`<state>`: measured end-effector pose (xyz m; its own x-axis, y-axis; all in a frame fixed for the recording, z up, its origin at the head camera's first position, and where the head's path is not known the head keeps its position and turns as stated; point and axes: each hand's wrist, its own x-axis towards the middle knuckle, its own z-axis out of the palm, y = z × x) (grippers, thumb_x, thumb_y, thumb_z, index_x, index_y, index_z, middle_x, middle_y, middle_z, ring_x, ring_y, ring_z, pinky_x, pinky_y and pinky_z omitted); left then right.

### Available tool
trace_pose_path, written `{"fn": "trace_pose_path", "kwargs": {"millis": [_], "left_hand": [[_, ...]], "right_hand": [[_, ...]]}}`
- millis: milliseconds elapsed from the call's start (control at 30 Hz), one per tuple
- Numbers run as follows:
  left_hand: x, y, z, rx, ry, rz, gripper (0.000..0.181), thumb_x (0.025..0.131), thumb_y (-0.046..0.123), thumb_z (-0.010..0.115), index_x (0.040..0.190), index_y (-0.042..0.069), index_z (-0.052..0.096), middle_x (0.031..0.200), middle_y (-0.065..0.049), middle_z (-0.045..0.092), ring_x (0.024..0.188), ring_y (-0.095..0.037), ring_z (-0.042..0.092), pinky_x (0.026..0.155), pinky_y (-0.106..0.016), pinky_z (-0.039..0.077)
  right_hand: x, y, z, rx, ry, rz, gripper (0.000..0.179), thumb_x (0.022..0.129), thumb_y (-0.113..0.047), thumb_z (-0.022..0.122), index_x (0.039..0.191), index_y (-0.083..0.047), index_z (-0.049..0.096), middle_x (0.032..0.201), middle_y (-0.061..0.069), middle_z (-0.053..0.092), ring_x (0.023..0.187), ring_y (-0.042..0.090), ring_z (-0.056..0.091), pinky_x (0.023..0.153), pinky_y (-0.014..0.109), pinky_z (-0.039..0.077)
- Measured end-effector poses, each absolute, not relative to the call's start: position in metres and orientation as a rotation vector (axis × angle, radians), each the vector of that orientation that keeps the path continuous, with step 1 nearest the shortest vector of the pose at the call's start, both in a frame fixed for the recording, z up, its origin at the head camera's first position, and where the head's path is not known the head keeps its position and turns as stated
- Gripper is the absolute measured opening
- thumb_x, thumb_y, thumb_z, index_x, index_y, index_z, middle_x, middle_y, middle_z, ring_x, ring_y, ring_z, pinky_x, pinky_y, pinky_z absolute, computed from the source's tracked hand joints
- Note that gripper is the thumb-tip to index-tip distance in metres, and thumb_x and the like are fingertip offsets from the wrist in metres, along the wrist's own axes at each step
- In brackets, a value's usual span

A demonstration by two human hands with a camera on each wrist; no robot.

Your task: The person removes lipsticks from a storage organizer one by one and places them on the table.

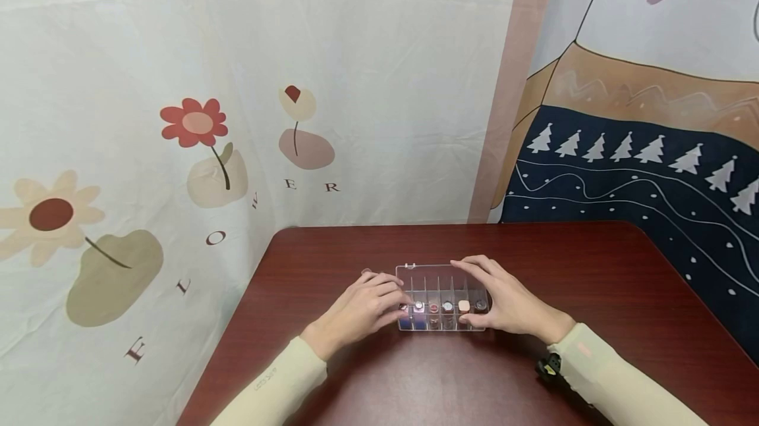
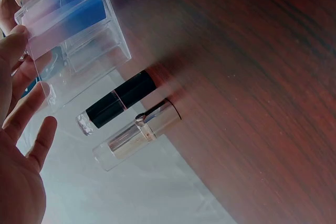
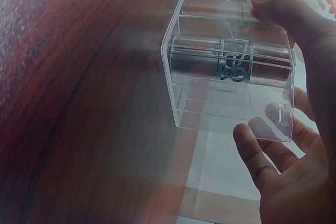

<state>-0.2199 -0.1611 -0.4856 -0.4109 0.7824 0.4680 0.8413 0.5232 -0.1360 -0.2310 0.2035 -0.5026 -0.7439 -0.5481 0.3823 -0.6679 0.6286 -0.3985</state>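
A clear plastic lipstick organizer (image 1: pixel 441 330) stands on the table between both hands. Several lipsticks fill its front row; at the left end are purple-to-blue ones (image 1: pixel 420 320). My left hand (image 1: pixel 364 304) reaches over that end with spread fingers, and one fingertip touches the top of a purple-blue lipstick (image 2: pixel 68 22). On the right, my right hand (image 1: pixel 512 301) grips the organizer, thumb at the front and fingers at the back. A dark tube with a lettered band (image 3: pixel 233 66) sits in the right-end compartment. The rear row shows see-through dividers.
Beside the organizer, a black lipstick (image 2: pixel 122 99) and a gold lipstick with a clear end (image 2: pixel 149 129) stand upright on the table; my left hand mostly hides them from the head view. The dark red wooden table (image 1: pixel 391 380) meets a printed curtain (image 1: pixel 379 116) behind.
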Motion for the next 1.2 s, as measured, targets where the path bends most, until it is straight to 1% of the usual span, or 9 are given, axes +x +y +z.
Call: {"fn": "trace_pose_path", "kwargs": {"millis": [167,300,467,567,700,800,967,1067,1200], "left_hand": [[-0.219,-0.162,-0.482,-1.302,-2.307,-0.235,0.021,0.107,0.035,0.086,0.126,0.027,0.085,0.121,0.015,0.085,0.127,-0.012,0.077,0.107,-0.035,0.060],[-0.220,-0.162,-0.480,-1.267,-2.313,-0.286,0.023,0.107,0.034,0.087,0.127,0.023,0.083,0.118,0.012,0.084,0.117,-0.011,0.078,0.106,-0.033,0.061],[-0.220,-0.164,-0.478,-1.213,-2.268,-0.372,0.029,0.102,0.032,0.092,0.123,0.017,0.079,0.111,0.008,0.083,0.099,-0.010,0.075,0.098,-0.032,0.063],[-0.219,-0.165,-0.477,-1.193,-2.225,-0.425,0.032,0.099,0.029,0.095,0.122,0.015,0.077,0.108,0.007,0.082,0.095,-0.011,0.074,0.094,-0.031,0.064],[-0.218,-0.168,-0.473,-1.173,-2.184,-0.484,0.031,0.098,0.023,0.096,0.122,0.015,0.078,0.108,0.007,0.080,0.090,-0.011,0.070,0.088,-0.029,0.062],[-0.218,-0.170,-0.469,-1.156,-2.165,-0.518,0.031,0.097,0.020,0.097,0.122,0.014,0.079,0.108,0.006,0.080,0.089,-0.011,0.069,0.085,-0.026,0.061],[-0.215,-0.174,-0.464,-1.111,-2.173,-0.594,0.032,0.098,0.016,0.096,0.125,0.012,0.079,0.114,0.004,0.080,0.094,-0.010,0.071,0.083,-0.020,0.062],[-0.214,-0.178,-0.462,-1.076,-2.184,-0.635,0.033,0.099,0.015,0.095,0.127,0.012,0.079,0.116,0.005,0.079,0.095,-0.010,0.073,0.080,-0.022,0.064],[-0.214,-0.185,-0.461,-1.055,-2.178,-0.650,0.036,0.097,0.013,0.096,0.129,0.011,0.078,0.117,0.004,0.079,0.099,-0.013,0.077,0.086,-0.027,0.067]], "right_hand": [[-0.231,0.203,-0.502,1.005,-2.623,0.774,0.110,0.078,-0.039,0.110,0.173,-0.026,0.055,0.162,-0.003,0.060,0.147,0.020,0.061,0.114,0.052,0.063],[-0.231,0.203,-0.502,1.011,-2.617,0.783,0.110,0.079,-0.038,0.110,0.173,-0.026,0.055,0.162,-0.003,0.060,0.147,0.020,0.061,0.114,0.052,0.063],[-0.232,0.202,-0.502,1.016,-2.608,0.781,0.109,0.078,-0.038,0.110,0.172,-0.023,0.056,0.162,-0.003,0.060,0.147,0.020,0.061,0.115,0.052,0.063],[-0.232,0.202,-0.502,1.019,-2.602,0.780,0.109,0.078,-0.037,0.110,0.172,-0.020,0.057,0.162,-0.002,0.060,0.147,0.021,0.061,0.114,0.053,0.063],[-0.232,0.203,-0.503,1.013,-2.605,0.780,0.109,0.077,-0.037,0.111,0.171,-0.019,0.058,0.162,-0.002,0.060,0.147,0.021,0.061,0.114,0.053,0.063],[-0.232,0.203,-0.503,1.006,-2.610,0.777,0.110,0.077,-0.037,0.111,0.172,-0.021,0.057,0.162,-0.001,0.060,0.147,0.021,0.061,0.114,0.053,0.064],[-0.232,0.203,-0.503,1.011,-2.605,0.780,0.110,0.078,-0.037,0.110,0.172,-0.024,0.056,0.161,-0.001,0.061,0.147,0.021,0.061,0.114,0.053,0.063],[-0.231,0.203,-0.502,1.013,-2.600,0.784,0.109,0.078,-0.036,0.110,0.172,-0.022,0.057,0.161,0.000,0.061,0.147,0.022,0.061,0.115,0.054,0.063],[-0.230,0.203,-0.501,1.014,-2.595,0.789,0.108,0.078,-0.035,0.110,0.170,-0.018,0.058,0.161,0.000,0.062,0.147,0.022,0.062,0.114,0.054,0.063]]}}
